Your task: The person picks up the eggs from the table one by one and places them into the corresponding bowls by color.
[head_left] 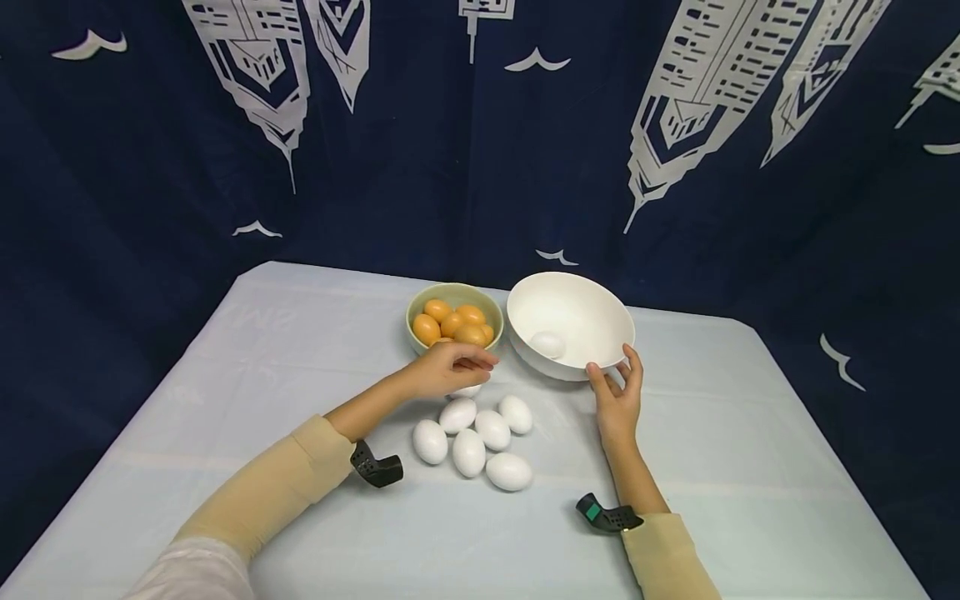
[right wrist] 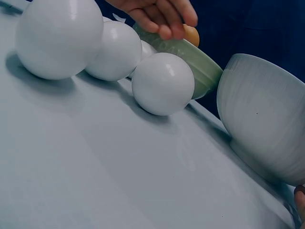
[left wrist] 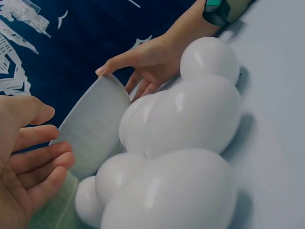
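Observation:
My left hand hovers with loosely bent fingers and nothing between them, over the near edge of a green bowl. Several small orange fruits fill that bowl. My right hand holds the near right rim of a larger white bowl; in the left wrist view its thumb lies at the rim, the other fingers lower along the outside. One white egg lies inside the white bowl. Several more white eggs lie grouped on the table below my left hand, one partly hidden by it.
A pale cloth covers the table. Right behind its far edge hangs a dark blue curtain with white building prints. The two bowls stand side by side near that far edge. A black wrist camera sits on my left wrist.

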`<state>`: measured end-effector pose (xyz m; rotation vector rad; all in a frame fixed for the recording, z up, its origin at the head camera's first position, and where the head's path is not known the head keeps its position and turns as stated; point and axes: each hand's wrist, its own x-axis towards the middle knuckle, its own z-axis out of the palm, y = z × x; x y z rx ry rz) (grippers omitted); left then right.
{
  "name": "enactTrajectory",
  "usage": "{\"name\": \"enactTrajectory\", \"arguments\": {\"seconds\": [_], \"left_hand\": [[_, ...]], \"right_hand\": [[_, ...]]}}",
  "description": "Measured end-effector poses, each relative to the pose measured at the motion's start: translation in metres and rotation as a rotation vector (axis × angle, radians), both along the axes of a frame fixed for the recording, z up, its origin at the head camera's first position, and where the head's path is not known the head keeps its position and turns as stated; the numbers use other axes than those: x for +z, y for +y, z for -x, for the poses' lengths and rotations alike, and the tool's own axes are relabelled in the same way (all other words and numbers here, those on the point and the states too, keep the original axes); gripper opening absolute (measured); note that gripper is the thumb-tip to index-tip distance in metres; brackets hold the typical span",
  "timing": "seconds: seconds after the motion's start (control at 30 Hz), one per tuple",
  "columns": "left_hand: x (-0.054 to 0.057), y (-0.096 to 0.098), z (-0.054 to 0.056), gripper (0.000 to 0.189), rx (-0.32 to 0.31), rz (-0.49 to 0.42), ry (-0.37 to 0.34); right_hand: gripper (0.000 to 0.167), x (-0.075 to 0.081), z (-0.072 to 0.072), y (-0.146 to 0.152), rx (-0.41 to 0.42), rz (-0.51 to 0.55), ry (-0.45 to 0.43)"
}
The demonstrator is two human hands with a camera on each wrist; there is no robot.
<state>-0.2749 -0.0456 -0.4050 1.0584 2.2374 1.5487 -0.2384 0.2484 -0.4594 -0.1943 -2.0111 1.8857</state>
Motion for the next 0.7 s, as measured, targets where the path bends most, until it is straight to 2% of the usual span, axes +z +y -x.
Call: {"name": "enactTrajectory", "arguments": {"seconds": [0.17, 0.27, 0.43, 0.7], "left_hand": [[-0.012, -0.017, -0.007, 0.03, -0.006, -0.022, -0.005], [-0.016, -0.027, -0.012, 0.031, 0.013, -0.011, -0.005], [-0.018, -0.046, -0.023, 0.032, 0.068, 0.02, -0.034], [-0.021, -0.073, -0.038, 0.038, 0.085, -0.023, -0.091]], "right_hand": [[0.071, -0.002, 0.0, -0.001, 0.0, 0.004, 0.003], [0.071, -0.003, 0.0, -0.001, 0.002, 0.006, 0.004], [0.071, -0.004, 0.001, -0.002, 0.008, 0.007, 0.005], [0.071, -0.002, 0.0, 0.001, 0.007, -0.021, -0.007]]}}
